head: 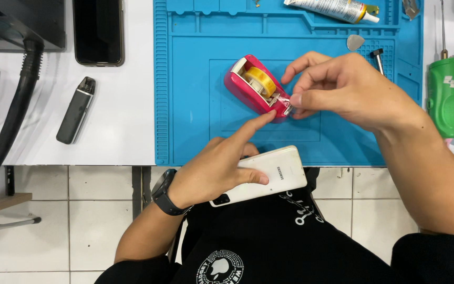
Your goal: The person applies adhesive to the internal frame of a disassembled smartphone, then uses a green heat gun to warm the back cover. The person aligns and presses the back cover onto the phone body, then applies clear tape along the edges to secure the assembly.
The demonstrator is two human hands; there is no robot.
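White table [127, 131] is carrying a blue work mat [195, 126], where a pink tape dispenser [253, 92] with a yellow roll is sitting near the middle. Right hand [342, 89] is pinching the clear tape end [286, 105] at the dispenser's cutter. Left hand [216, 171] is gripping a white phone [269, 176], its forefinger steadying the dispenser.

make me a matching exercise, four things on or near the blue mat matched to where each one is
Things:
1. pink tape dispenser
2. white phone
3. glue tube
4. green screwdriver

Places:
A. off the mat's right edge
B. in the left hand, at the mat's near edge
C. middle of the blue mat
D. top tray of the mat

Pairs: 1-C, 2-B, 3-D, 4-A
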